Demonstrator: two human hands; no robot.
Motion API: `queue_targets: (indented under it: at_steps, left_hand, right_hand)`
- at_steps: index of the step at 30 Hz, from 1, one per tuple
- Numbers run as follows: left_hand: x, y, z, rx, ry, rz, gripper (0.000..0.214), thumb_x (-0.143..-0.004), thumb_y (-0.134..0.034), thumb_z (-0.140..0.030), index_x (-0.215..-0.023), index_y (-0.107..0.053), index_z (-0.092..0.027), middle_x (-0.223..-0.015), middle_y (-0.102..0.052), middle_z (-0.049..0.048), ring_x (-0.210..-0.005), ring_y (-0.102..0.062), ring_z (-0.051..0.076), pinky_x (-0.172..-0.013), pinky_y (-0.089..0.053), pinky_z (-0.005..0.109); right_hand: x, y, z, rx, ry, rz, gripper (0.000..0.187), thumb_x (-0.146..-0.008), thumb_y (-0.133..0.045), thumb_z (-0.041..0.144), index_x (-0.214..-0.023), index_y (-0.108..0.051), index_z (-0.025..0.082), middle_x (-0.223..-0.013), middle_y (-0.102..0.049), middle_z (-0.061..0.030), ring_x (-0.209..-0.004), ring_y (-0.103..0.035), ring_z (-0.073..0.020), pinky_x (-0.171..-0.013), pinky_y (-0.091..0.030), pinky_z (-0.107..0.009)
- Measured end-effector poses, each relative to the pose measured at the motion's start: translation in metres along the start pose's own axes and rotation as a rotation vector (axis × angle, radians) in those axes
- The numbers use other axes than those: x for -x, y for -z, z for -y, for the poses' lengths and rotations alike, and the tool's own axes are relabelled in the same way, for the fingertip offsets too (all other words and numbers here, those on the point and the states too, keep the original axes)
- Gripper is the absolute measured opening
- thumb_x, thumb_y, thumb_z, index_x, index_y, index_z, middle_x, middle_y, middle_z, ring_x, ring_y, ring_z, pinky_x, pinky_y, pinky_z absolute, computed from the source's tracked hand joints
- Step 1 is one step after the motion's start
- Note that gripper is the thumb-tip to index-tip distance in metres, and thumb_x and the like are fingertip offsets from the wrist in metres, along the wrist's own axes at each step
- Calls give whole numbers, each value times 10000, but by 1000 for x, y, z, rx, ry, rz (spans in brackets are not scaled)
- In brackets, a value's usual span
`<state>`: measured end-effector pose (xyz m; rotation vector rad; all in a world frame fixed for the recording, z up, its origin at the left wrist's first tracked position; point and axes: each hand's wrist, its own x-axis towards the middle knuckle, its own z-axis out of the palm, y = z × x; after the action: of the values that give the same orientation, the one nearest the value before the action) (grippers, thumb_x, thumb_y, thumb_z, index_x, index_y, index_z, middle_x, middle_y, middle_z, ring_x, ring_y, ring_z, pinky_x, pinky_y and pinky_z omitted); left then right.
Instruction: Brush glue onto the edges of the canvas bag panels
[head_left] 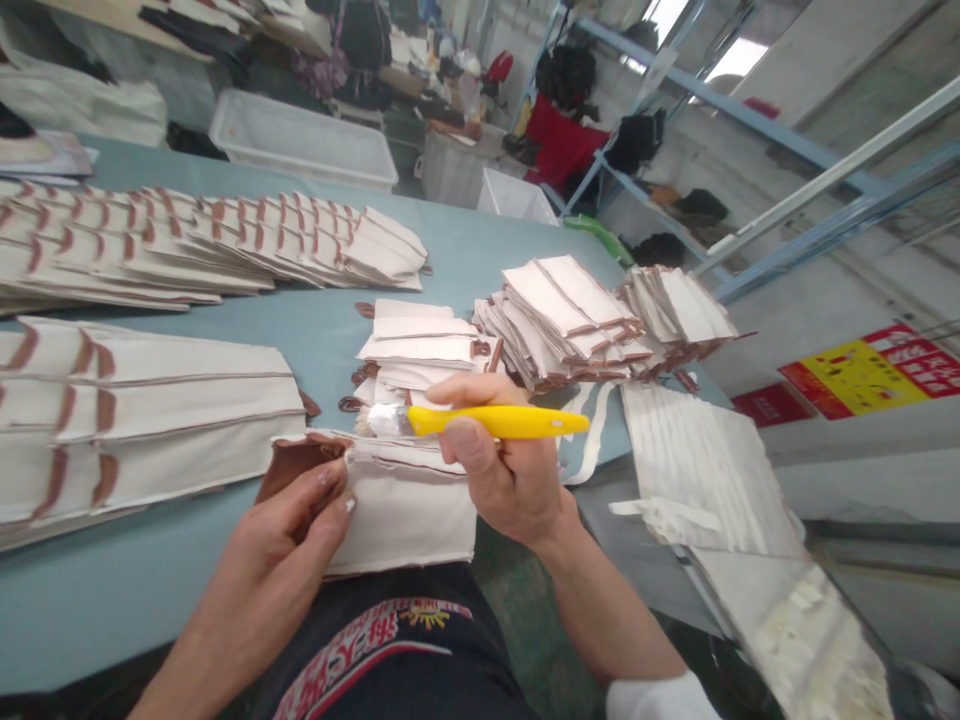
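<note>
My right hand (510, 470) is closed round a yellow-handled paintbrush (499, 421), held level with its whitish bristles pointing left. Below the brush lies a cream fabric piece (409, 510) with a brown end, at the table's near edge. My left hand (300, 540) pinches that piece at its upper left, where the brown part (300, 462) folds up. The bristles are just above the fabric's top edge; whether they touch it I cannot tell. Behind the brush sits a small stack of similar cream pieces (420, 330) with brown loops.
Overlapping rows of cream and brown pieces (217, 400) cover the left of the blue-green table (450, 235). More bundles (566, 300) stand at the back right. A board with cream strips (712, 470) juts out at right. White bins (300, 140) stand beyond the table.
</note>
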<state>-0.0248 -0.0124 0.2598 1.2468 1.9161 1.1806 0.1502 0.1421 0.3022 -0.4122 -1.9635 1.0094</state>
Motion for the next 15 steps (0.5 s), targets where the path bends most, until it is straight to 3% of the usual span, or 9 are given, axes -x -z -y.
queue_targets:
  at_steps: [4,6,8,11,15]
  left_hand:
    - [7,3,7,-124,-68,-103,288,-958,-617,-460,-895,-829,-276,-835,-869,12,-985,-892,259,-872,-687,227]
    - [11,3,15,-189,-138,-162,273,-971,-616,-426,-853,-813,-279,-827,-864,30,-1020,-891,282,-932,-696,271]
    - [15,3,28,-241,-194,-177,273,-1004,-625,-403,-896,-839,-270,-940,-916,51,-1015,-900,287,-956,-705,300]
    - [21,4,52,-296,-254,-125,265,-1060,-649,-336,-1121,-888,-241,-1135,-957,62,-994,-921,264,-986,-711,295]
    - [25,2,68,-300,-356,-49,292,-1089,-659,-263,-1307,-846,-208,-1276,-940,82,-1062,-926,261,-1043,-707,308]
  right_hand:
    - [21,16,1,-146,-213,-34,319,-1186,-658,546,-1215,-759,244,-784,-722,24,-598,-624,-131,-606,-551,-260]
    - [25,20,4,-190,-236,-37,282,-1182,-677,504,-1197,-776,241,-793,-735,21,-601,-624,-127,-591,-532,-249]
    - [24,23,10,-184,-179,-12,220,-1167,-703,424,-1111,-792,231,-800,-750,18,-601,-627,-119,-574,-511,-237]
    - [13,23,18,-46,-94,99,187,-1119,-714,276,-952,-774,218,-812,-781,14,-624,-665,-113,-594,-518,-230]
    - [0,14,17,153,52,287,203,-1135,-672,239,-952,-754,209,-852,-829,-7,-702,-747,-128,-676,-559,-235]
